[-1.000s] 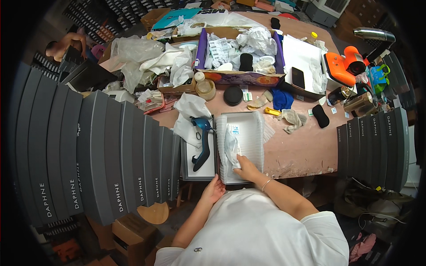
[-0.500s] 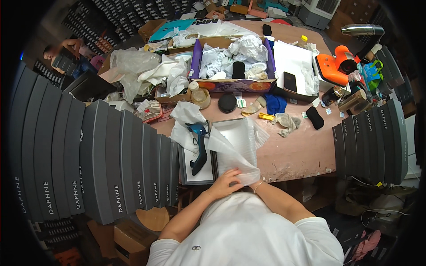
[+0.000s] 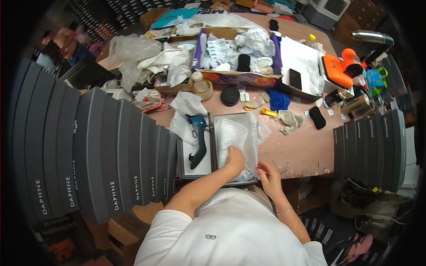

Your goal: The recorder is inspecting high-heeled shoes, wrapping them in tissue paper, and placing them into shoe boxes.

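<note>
Box: we see an open grey cardboard shoe box (image 3: 235, 119) just past the near edge of the pink desk (image 3: 301, 150), lined with crinkled white tissue paper (image 3: 242, 135) that spills over its rim at three o'clock.

Lid: the box's grey lid (image 3: 195, 170) lies flat, touching the box at its nine o'clock, and carries a dark blue high-heeled shoe (image 3: 198, 142) on its side, toe toward us; we judge it is parked there so the box stays free for the paper.

Left hand: our left hand (image 3: 235, 160) rests inside the box at its six o'clock end, fingers curled loosely and pressing on the tissue paper; it looks to be flattening or gathering the sheet, and we cannot tell whether it pinches any of it.

Right hand: our right hand (image 3: 268, 176) sits at the box's five o'clock corner, fingers half bent, touching the paper's edge where it hangs over the rim; whether it grips is not clear.

Stacks: tall rows of grey shoe boxes (image 3: 111, 164) stand at nine o'clock, and another row (image 3: 368, 146) at three o'clock.

Clutter: at twelve o'clock a purple cardboard box (image 3: 239, 77) holds more crumpled paper.
</note>
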Available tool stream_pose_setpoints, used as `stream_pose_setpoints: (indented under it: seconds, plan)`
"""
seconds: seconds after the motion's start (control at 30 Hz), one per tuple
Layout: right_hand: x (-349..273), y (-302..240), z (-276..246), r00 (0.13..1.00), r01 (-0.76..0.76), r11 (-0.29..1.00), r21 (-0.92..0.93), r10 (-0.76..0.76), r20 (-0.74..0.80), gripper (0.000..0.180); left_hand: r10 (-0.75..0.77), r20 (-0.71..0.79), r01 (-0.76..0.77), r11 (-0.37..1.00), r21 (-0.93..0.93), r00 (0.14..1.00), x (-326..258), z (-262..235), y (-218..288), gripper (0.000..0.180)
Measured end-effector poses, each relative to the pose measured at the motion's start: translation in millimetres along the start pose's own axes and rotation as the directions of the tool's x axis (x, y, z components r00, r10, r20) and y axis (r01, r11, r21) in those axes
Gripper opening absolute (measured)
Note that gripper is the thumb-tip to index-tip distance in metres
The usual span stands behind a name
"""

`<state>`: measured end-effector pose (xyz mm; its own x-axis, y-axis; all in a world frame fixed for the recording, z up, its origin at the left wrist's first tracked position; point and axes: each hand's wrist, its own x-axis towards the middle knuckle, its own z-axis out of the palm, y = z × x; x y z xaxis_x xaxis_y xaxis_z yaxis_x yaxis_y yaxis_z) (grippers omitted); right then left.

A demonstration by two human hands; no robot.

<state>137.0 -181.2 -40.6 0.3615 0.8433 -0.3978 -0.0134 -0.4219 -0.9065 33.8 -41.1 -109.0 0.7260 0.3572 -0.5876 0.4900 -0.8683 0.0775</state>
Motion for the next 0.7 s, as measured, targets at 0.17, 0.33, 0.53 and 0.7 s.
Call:
stream_pose_setpoints:
  seconds: [0.17, 0.33, 0.53, 0.7]
  plan:
    - [46.4, 73.3, 43.9, 0.994, -0.015, 0.994, -0.11, 0.027, 0.107, 0.066, -0.271, -0.681, -0.453, 0.576, -0.681, 0.68, -28.2, 15.5, -55.4, 0.038]
    - [46.7, 41.7, 52.9, 0.981, 0.003, 0.959, -0.282, 0.052, 0.187, 0.069, -0.696, -0.022, 0.307, 0.344, -0.888, 0.718, -73.1, 29.0, -124.6, 0.055]
    - [57.6, -23.6, 43.5, 0.938, -0.059, 0.965, 0.256, -0.034, 0.344, 0.068, -0.638, -0.345, -0.164, 0.325, -0.931, 0.688, -118.6, 52.8, -133.8, 0.047]
    - [78.6, -75.2, 35.7, 0.802, -0.333, 0.816, 0.473, -0.019, 0.597, 0.082, -0.06, -0.536, -0.293, 0.783, -0.548, 0.842, -180.8, 6.2, -101.2, 0.042]
